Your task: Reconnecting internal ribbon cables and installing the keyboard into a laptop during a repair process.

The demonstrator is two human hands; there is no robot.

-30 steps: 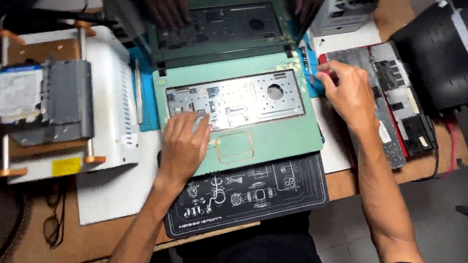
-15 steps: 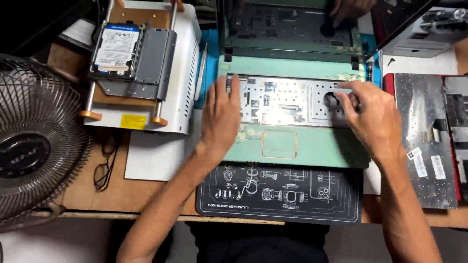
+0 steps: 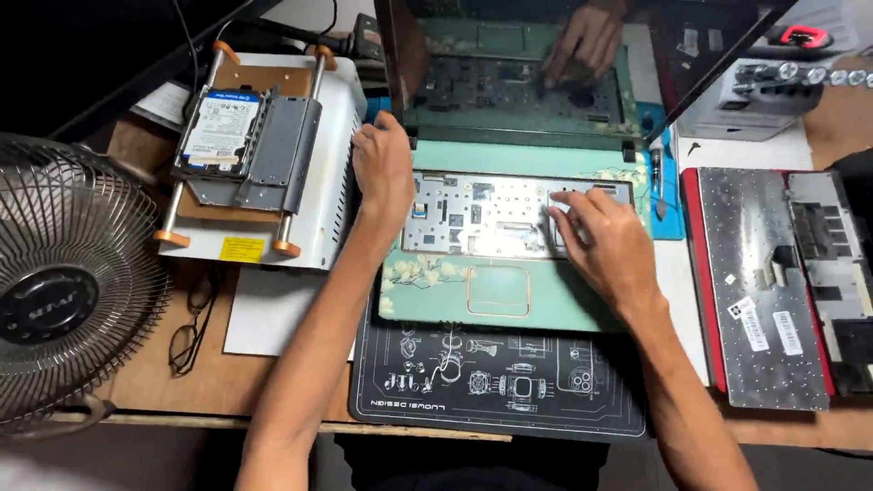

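A green laptop [image 3: 509, 305] lies open on a black work mat [image 3: 500, 386]. Its keyboard is out, so the bare metal tray [image 3: 491, 214] shows. My left hand [image 3: 384, 168] rests on the laptop's upper left corner, near the hinge. My right hand [image 3: 605, 241] lies flat on the right part of the metal tray, fingers pressing down. Neither hand holds a tool. The dark screen [image 3: 546, 68] stands up at the back and mirrors a hand.
A removed keyboard [image 3: 764, 282] lies face down at the right, on a red laptop part. A white machine [image 3: 264, 164] with a hard drive [image 3: 223, 132] stands at the left, beside a fan [image 3: 64, 291]. Eyeglasses [image 3: 191, 332] lie near the table edge. A screwdriver [image 3: 657, 177] lies on a blue tray.
The view has shifted left and nearer. My left hand moved from the tray's left part up to the corner near the hinge. My right hand slid from the round hole to the tray's middle right.
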